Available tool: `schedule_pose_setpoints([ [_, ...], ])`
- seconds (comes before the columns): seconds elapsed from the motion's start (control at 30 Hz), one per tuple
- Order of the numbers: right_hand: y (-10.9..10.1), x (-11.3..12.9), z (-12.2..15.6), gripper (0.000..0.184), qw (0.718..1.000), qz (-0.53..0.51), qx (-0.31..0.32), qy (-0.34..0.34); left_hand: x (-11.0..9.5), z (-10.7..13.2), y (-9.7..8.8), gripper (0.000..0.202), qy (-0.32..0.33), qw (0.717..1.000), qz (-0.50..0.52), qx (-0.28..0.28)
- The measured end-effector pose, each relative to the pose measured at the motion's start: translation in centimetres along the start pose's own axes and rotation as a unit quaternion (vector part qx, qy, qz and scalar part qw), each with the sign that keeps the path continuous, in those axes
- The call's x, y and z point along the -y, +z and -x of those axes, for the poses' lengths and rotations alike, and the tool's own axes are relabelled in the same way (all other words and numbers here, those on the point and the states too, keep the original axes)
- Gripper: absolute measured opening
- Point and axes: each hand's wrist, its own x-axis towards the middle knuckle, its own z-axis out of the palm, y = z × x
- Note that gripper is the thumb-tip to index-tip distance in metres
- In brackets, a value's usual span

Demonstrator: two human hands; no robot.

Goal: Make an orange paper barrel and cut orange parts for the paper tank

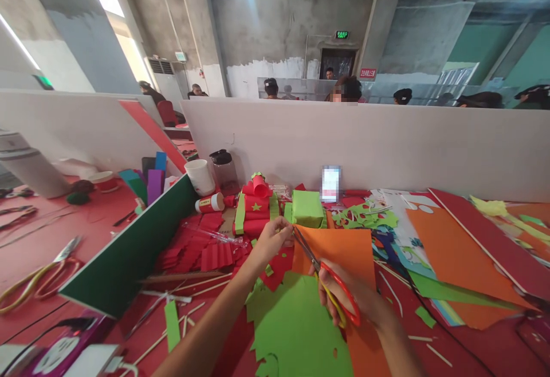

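Observation:
My right hand (344, 299) grips scissors with red and yellow handles (310, 254); their blades point up and left. At the blade tips, my left hand (275, 236) is closed in a pinch; whatever it holds there is too small to make out. Beneath the scissors lie an orange paper sheet (335, 244) and a green sheet (296, 314) with jagged cut edges. Just beyond my hands stand a red paper model with a yellow star (256, 207) and a green paper-covered box (308, 209).
Left are a dark green divider board (141, 251), a paper cup (200, 176), a lidded bottle (223, 171) and folded red paper (217, 256). A phone (330, 184) leans on the white partition (365, 142). Orange sheets (455, 251) and thin sticks lie right. People sit beyond the partition.

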Motion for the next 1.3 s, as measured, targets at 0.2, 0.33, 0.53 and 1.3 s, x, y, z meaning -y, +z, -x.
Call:
schedule_pose_setpoints([
  [0.2, 0.6, -0.2, -0.6, 0.048, 0.999, 0.021, -0.031, -0.011, -0.2, 0.1, 0.0, 0.030, 0.016, 1.000, -0.004, -0.010],
  [0.33, 0.6, -0.4, -1.2, 0.050, 0.999, 0.036, -0.034, -0.014, -0.3, 0.3, 0.2, 0.031, 0.002, 1.000, 0.006, -0.005],
  [0.53, 0.6, -1.1, -2.1, 0.053, 0.997, 0.040, -0.048, -0.038, -1.2, 0.9, 0.4, 0.031, -0.012, 1.000, 0.022, 0.002],
  [1.3, 0.4, -2.4, -3.7, 0.056, 0.996, 0.017, -0.064, -0.068, 0.2, -0.4, -0.4, 0.024, -0.027, 0.999, -0.025, 0.040],
])
